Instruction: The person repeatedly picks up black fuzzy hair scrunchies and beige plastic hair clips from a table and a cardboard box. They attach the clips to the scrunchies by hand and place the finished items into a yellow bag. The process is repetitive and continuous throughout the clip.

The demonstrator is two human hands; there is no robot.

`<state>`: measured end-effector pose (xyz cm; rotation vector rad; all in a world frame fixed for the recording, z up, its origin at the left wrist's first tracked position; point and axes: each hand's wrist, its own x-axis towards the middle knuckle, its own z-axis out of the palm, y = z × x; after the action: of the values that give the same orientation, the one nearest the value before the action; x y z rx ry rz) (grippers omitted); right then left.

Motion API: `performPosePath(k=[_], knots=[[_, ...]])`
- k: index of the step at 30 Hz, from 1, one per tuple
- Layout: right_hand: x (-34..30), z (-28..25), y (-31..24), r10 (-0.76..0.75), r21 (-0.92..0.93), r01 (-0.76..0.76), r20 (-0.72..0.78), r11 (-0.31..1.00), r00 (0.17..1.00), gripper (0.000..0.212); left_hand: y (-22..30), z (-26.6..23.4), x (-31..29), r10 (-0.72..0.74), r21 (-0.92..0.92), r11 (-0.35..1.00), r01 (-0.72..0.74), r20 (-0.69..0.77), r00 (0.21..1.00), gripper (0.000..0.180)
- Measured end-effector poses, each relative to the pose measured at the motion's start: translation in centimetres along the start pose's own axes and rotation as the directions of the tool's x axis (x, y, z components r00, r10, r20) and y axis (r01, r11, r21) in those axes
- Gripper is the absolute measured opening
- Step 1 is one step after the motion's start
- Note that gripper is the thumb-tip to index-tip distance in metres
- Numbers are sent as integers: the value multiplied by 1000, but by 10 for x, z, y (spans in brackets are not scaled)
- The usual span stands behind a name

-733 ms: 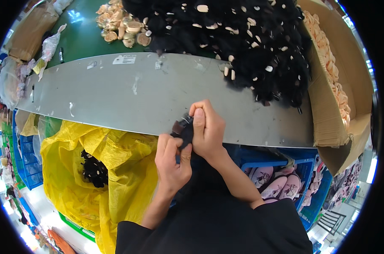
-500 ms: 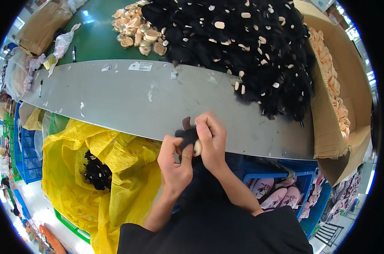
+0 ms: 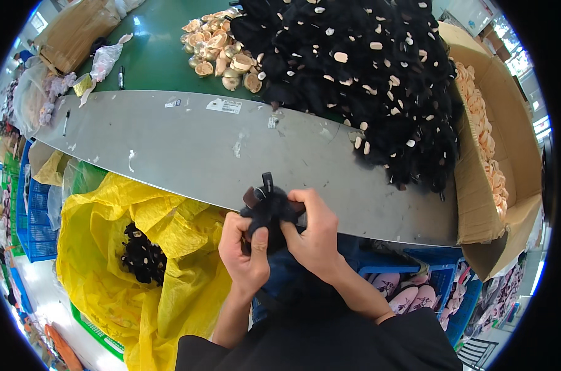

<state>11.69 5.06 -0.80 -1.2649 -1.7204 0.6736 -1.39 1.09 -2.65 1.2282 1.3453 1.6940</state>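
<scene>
A small black plush piece (image 3: 271, 207), with brown flaps and a black loop sticking up, is held between my two hands over the table's front edge. My left hand (image 3: 246, 252) pinches its left side between thumb and fingers. On the other side, my right hand (image 3: 314, 234) grips near a brown flap. My fingers cover part of the piece, so its full shape is hidden. Farther off, a large heap of similar black plush pieces (image 3: 348, 80) with cream-coloured patches spreads over the table.
Gold and cream cup-shaped pieces (image 3: 222, 52) lie beside the heap. A cardboard box (image 3: 522, 142) of peach-coloured parts stands at right. At left hangs a yellow bag (image 3: 188, 266) with black pieces inside. Blue crates (image 3: 444, 287) hold pink slippers below the metal tabletop (image 3: 194, 148).
The plush piece has been turned, and its black loop now points up. A pale part seen by my right thumb no longer shows. Both hands are slightly lower and farther apart.
</scene>
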Motion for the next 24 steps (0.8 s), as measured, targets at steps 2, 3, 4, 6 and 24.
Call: performPosePath(k=[2, 3, 4, 6, 24], knots=[[13, 0, -4, -30, -4, 31, 111, 1000, 993, 30, 3, -9, 1, -28, 63, 997, 34, -92, 995, 23], [27, -2, -7, -42, 37, 35, 207, 999, 978, 30, 6, -17, 2, -38, 99, 994, 52, -142, 989, 22], [43, -4, -7, -52, 77, 31, 294, 997, 954, 30, 12, -24, 5, -46, 135, 988, 72, -184, 982, 21], [99, 6, 5, -46, 120, 12, 281, 993, 959, 29, 26, -55, 13, 38, 287, 954, 85, -397, 917, 10], [310, 73, 91, -266, -482, 450, 403, 752, 876, 61, 30, -101, -8, 277, 226, 957, -180, -533, 799, 32]])
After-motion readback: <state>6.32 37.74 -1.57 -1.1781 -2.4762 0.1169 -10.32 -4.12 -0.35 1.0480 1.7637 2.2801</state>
